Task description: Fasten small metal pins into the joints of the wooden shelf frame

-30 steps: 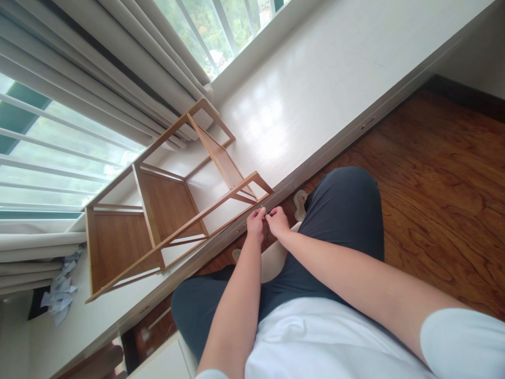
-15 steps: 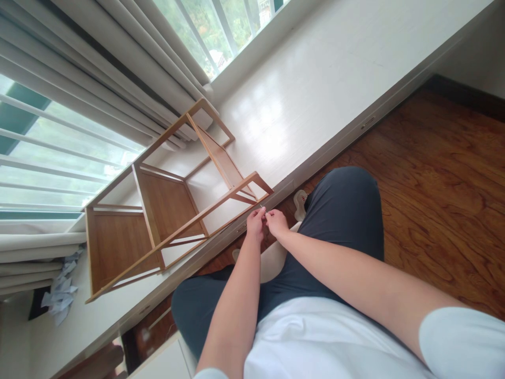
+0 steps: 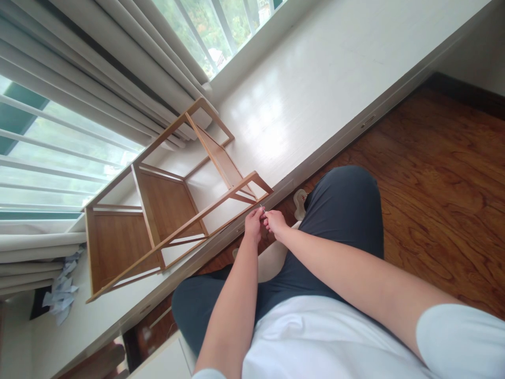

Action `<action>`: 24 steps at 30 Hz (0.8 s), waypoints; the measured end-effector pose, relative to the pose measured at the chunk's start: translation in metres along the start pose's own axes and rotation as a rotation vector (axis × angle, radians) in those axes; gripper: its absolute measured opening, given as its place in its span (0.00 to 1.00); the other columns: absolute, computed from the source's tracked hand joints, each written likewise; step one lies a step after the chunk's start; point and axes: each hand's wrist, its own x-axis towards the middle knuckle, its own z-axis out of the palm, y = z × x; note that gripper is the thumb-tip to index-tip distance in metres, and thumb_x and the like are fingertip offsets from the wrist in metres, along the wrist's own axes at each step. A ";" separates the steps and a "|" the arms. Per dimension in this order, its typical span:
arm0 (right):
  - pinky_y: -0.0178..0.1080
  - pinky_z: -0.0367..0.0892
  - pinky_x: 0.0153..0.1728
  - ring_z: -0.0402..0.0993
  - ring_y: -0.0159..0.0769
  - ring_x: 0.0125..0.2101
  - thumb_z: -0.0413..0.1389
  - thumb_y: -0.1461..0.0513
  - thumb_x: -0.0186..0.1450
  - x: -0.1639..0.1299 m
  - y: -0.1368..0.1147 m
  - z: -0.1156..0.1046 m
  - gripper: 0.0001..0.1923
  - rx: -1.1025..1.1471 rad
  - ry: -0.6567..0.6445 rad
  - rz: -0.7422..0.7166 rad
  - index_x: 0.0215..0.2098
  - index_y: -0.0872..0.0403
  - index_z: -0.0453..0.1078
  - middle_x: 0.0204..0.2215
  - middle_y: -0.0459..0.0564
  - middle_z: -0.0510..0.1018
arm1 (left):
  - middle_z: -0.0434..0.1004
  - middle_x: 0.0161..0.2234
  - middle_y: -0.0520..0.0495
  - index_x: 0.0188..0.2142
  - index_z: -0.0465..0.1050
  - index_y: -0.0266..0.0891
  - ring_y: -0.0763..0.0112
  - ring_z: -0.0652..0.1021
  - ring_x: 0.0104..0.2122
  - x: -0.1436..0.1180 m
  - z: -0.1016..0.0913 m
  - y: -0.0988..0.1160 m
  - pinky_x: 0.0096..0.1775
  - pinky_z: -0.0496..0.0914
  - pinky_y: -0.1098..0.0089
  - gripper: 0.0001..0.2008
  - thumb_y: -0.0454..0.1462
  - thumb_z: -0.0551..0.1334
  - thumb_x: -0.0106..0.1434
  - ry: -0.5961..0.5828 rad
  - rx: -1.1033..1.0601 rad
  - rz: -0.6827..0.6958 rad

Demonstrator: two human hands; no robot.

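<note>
My left hand [image 3: 253, 223] and my right hand [image 3: 275, 223] meet in front of me, just off the edge of the white ledge. Both are closed in a pinch, fingertips almost touching. Between them pokes a thin, pale, shiny sliver [image 3: 262, 208], too small to name. Close beyond my hands is the near corner of a wooden shelf rack [image 3: 165, 200], which lies on its side on the ledge [image 3: 311, 105]. Its slanted rails and brown shelf panels face me.
Grey curtains [image 3: 114, 68] and barred windows stand behind the ledge. Crumpled pale scraps [image 3: 62, 295] lie at its left end. My knees [image 3: 347, 210] flank a beige seat [image 3: 272, 260]. Dark wooden floor [image 3: 442, 210] extends to the right, and a white surface [image 3: 165, 360] is at lower left.
My hands have shifted very slightly left, and the right fingers have turned a little around the sliver, which shows more now. The wooden rack has not moved.
</note>
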 end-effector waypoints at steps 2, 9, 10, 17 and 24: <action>0.32 0.50 0.16 0.58 0.27 0.14 0.49 0.65 0.67 -0.001 -0.001 0.000 0.11 0.012 -0.006 0.014 0.28 0.55 0.68 0.14 0.41 0.66 | 0.74 0.25 0.49 0.33 0.79 0.33 0.75 0.71 0.24 0.001 0.000 0.000 0.26 0.63 0.73 0.26 0.48 0.78 0.40 0.001 0.010 0.011; 0.32 0.50 0.16 0.58 0.27 0.14 0.50 0.64 0.66 -0.002 -0.002 0.000 0.09 0.017 -0.014 0.019 0.29 0.55 0.68 0.15 0.41 0.66 | 0.72 0.24 0.49 0.33 0.78 0.34 0.75 0.70 0.23 0.003 0.000 -0.003 0.26 0.62 0.72 0.22 0.47 0.76 0.45 0.012 0.054 0.029; 0.32 0.50 0.17 0.58 0.27 0.14 0.50 0.63 0.67 -0.002 -0.001 0.000 0.09 0.012 -0.012 0.017 0.29 0.55 0.68 0.15 0.41 0.66 | 0.73 0.24 0.49 0.33 0.78 0.34 0.75 0.70 0.24 0.004 0.000 -0.003 0.27 0.63 0.72 0.22 0.47 0.76 0.45 0.011 0.056 0.034; 0.31 0.54 0.20 0.61 0.29 0.17 0.47 0.68 0.63 -0.002 0.004 -0.002 0.08 -0.047 0.066 -0.025 0.33 0.52 0.66 0.16 0.40 0.68 | 0.73 0.26 0.49 0.33 0.79 0.35 0.73 0.70 0.28 0.007 -0.001 -0.006 0.29 0.64 0.72 0.20 0.46 0.76 0.46 0.031 0.059 0.056; 0.34 0.62 0.29 0.69 0.33 0.24 0.49 0.69 0.57 0.007 0.015 -0.002 0.11 -0.176 0.108 -0.143 0.35 0.49 0.64 0.22 0.39 0.71 | 0.74 0.29 0.48 0.33 0.79 0.35 0.73 0.71 0.29 0.006 0.001 -0.003 0.28 0.64 0.72 0.20 0.46 0.76 0.47 0.035 0.078 0.030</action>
